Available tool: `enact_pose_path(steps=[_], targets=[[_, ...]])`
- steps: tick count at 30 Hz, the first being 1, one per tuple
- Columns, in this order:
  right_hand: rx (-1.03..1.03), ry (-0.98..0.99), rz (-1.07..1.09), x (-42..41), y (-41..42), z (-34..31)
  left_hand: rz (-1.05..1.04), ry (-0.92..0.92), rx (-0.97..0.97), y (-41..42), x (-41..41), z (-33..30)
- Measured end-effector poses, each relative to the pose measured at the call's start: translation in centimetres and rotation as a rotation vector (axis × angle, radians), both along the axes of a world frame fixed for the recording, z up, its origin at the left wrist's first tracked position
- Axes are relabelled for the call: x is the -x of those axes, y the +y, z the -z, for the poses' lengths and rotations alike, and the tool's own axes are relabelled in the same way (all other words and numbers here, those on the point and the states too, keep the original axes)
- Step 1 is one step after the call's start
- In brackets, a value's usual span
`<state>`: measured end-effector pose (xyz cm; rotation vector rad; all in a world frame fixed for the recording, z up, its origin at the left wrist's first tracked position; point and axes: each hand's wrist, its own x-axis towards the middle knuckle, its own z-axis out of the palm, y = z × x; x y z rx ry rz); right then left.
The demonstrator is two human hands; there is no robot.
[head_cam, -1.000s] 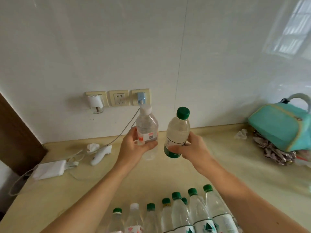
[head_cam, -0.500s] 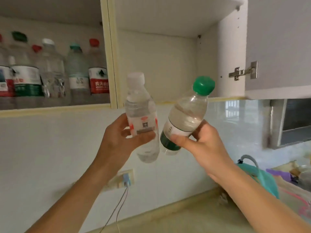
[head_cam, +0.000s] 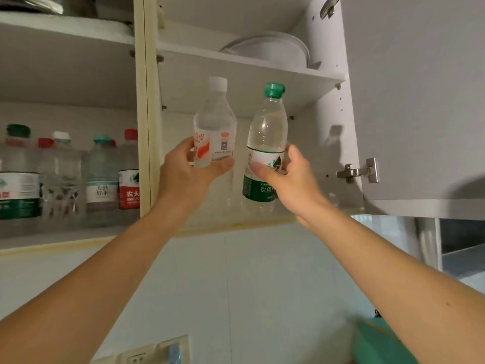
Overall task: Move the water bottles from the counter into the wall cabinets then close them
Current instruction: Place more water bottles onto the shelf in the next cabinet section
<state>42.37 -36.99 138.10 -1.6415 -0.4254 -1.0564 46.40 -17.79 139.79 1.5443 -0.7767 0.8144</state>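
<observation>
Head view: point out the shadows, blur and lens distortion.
Head view: the cabinet door casts a curved shadow at its lower right, and the hinge throws one on the inner side wall; the stored bottles at left look soft and smeared; wide-angle bending bows the cabinet divider; the white-capped bottle and green-capped bottle stay fairly sharp.

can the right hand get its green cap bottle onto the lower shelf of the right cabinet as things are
Probably yes: the cabinet door stands open, the lower shelf looks bare, and the right hand already holds the green-capped bottle at the opening.
</observation>
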Motion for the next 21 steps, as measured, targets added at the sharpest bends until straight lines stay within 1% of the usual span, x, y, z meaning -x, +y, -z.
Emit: enact_pose_path(steps=[3,7,12,17,21], targets=[[0.043,0.098,0.031,-2.0,-2.0,0.0,0.003,0.146,-0.017,-0.7,-2.7,0.3],[0.138,0.210,0.005,-4.4,-4.1,-1.0,-0.016,0.263,-0.030,-1.4,-6.0,0.0],[0.223,0.344,-0.011,-7.2,-4.9,-2.2,-0.103,0.342,-0.086,-2.9,-8.5,-0.6],[0.237,0.419,-0.061,-9.4,-4.8,-2.6,-0.091,0.455,-0.080,-4.4,-9.4,-1.3],[0.231,0.462,-0.082,-10.4,-4.6,-2.9,-0.132,0.454,-0.056,-5.4,-9.8,-1.3]])
